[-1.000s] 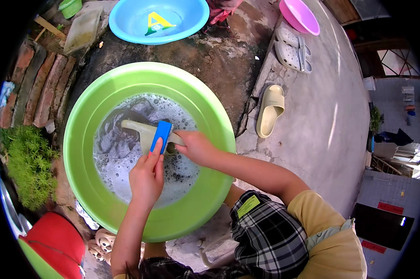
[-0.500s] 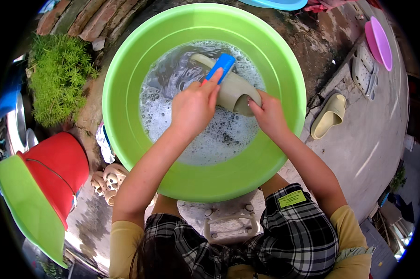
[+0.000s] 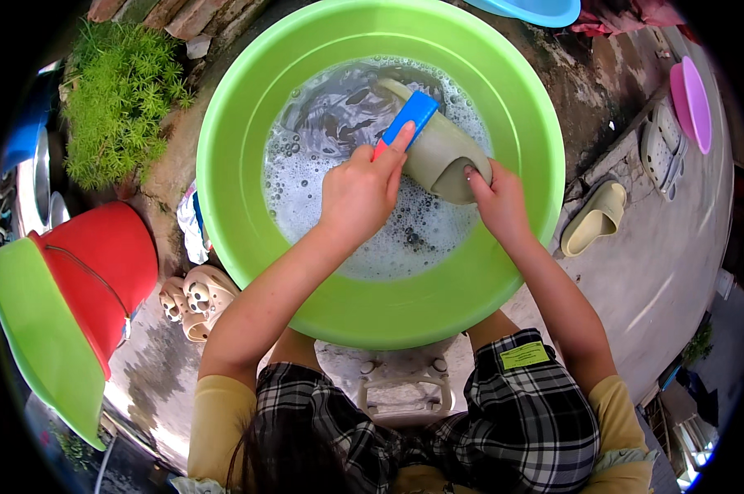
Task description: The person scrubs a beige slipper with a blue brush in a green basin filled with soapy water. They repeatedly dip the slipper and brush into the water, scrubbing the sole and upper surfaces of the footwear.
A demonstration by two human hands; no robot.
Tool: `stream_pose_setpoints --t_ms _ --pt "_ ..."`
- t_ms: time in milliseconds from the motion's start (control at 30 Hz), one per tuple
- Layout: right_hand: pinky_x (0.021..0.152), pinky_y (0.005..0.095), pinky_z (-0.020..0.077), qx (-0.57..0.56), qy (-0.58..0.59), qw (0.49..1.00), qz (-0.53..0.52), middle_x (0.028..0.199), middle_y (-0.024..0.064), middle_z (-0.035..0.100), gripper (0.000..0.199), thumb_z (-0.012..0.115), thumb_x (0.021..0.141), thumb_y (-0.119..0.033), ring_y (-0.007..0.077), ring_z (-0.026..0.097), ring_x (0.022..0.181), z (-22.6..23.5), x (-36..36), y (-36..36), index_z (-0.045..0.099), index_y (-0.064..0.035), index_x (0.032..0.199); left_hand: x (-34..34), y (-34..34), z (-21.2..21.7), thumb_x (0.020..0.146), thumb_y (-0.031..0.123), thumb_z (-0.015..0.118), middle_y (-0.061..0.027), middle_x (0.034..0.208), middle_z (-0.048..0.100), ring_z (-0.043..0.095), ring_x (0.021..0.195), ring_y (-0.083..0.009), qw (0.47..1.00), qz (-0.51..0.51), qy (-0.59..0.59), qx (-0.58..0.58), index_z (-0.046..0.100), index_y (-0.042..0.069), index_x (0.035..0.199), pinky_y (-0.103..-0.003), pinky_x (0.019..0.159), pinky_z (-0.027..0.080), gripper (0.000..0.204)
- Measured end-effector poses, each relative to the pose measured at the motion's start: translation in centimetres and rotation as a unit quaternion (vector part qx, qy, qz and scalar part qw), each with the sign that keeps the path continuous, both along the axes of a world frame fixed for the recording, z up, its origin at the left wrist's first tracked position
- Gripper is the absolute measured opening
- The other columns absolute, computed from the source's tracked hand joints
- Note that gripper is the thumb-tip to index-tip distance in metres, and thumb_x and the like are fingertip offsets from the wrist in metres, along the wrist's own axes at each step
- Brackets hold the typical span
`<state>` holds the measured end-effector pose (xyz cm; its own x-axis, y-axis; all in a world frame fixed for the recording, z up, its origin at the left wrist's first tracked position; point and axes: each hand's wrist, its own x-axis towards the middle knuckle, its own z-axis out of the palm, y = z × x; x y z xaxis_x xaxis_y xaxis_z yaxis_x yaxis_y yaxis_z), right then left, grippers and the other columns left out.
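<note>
My left hand point(image 3: 357, 196) is closed around a blue and red scrubbing brush point(image 3: 413, 115), its forefinger stretched along the back. The brush lies against the upper side of a grey-green slide sandal point(image 3: 444, 155); its bristles are hidden. At the sandal's open toe end, my right hand point(image 3: 502, 204) grips the edge, thumb inside the opening. The sandal is tilted over foamy water point(image 3: 331, 198) in a large green basin point(image 3: 372, 317), its far end close to the water. Whether that end touches the water, I cannot tell.
A red bucket point(image 3: 100, 272) and a green tub point(image 3: 46, 354) lie tipped at the left, near beige clogs point(image 3: 207, 296). To the right are a yellowish slide sandal point(image 3: 596, 218), grey clogs point(image 3: 662, 148) and a pink basin point(image 3: 691, 105). A leafy plant point(image 3: 121, 103) grows at far left.
The sandal has shifted slightly right in the basin and sits a little steeper. Both hands keep their grips, and the brush stays against it. The whole view has shifted a little.
</note>
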<state>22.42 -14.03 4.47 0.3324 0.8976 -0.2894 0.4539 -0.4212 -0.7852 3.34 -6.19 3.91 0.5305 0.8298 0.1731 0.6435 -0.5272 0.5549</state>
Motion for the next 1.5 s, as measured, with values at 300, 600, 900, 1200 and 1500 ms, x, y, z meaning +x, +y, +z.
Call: stream_pose_setpoints --t_ms 300,600,900,1200,1500 --pt "0.066 0.0297 0.0561 -0.103 0.316 0.929 -0.164 0.093 0.0146 0.063 0.031 0.053 0.087 -0.018 0.0201 0.065 0.079 0.3 0.3 1.2 0.055 0.0092 0.103 -0.6 -0.3 -1.0 0.082 0.010 0.062 -0.0071 0.058 0.043 0.045 0.044 -0.0210 0.999 0.025 -0.034 -0.029 0.054 0.021 0.127 -0.034 0.043 0.040 0.047" --pt "0.070 0.0318 0.0582 -0.104 0.434 0.871 -0.207 0.100 0.0194 0.061 0.034 0.050 0.088 -0.014 0.0242 0.065 0.085 0.0 2.2 1.3 0.049 0.0130 0.108 -0.2 -1.0 -1.2 0.083 0.008 0.061 -0.0076 0.056 0.043 0.046 0.047 -0.0214 0.997 -0.034 -0.063 -0.041 0.055 0.018 0.125 -0.033 0.045 0.040 0.044" --pt "0.079 0.0361 0.0576 -0.121 0.538 0.781 -0.293 0.115 0.0256 0.051 0.037 0.043 0.091 -0.008 0.0358 0.060 0.097 -1.2 3.4 1.2 0.035 0.0145 0.120 -0.3 -3.4 0.0 0.084 0.006 0.059 -0.0095 0.059 0.047 0.045 0.049 -0.0222 0.990 -0.059 -0.080 -0.097 0.057 0.016 0.123 -0.033 0.047 0.039 0.040" --pt "0.087 0.0409 0.0536 -0.117 0.607 0.717 -0.320 0.115 0.0301 0.050 0.034 0.037 0.092 -0.005 0.0435 0.055 0.103 -1.5 3.7 1.2 0.033 0.0173 0.118 0.4 -3.5 0.2 0.086 0.007 0.057 -0.0114 0.061 0.051 0.048 0.049 -0.0240 0.984 -0.098 -0.093 -0.113 0.056 0.014 0.123 -0.035 0.048 0.041 0.038" --pt "0.084 0.0392 0.0553 -0.104 0.668 0.663 -0.323 0.115 0.0322 0.048 0.035 0.035 0.094 -0.007 0.0434 0.054 0.104 -2.7 4.8 0.7 0.033 0.0181 0.119 0.8 -4.0 0.4 0.088 0.008 0.054 -0.0139 0.060 0.051 0.046 0.049 -0.0238 0.981 -0.060 -0.129 -0.133 0.052 0.012 0.127 -0.034 0.048 0.039 0.039"
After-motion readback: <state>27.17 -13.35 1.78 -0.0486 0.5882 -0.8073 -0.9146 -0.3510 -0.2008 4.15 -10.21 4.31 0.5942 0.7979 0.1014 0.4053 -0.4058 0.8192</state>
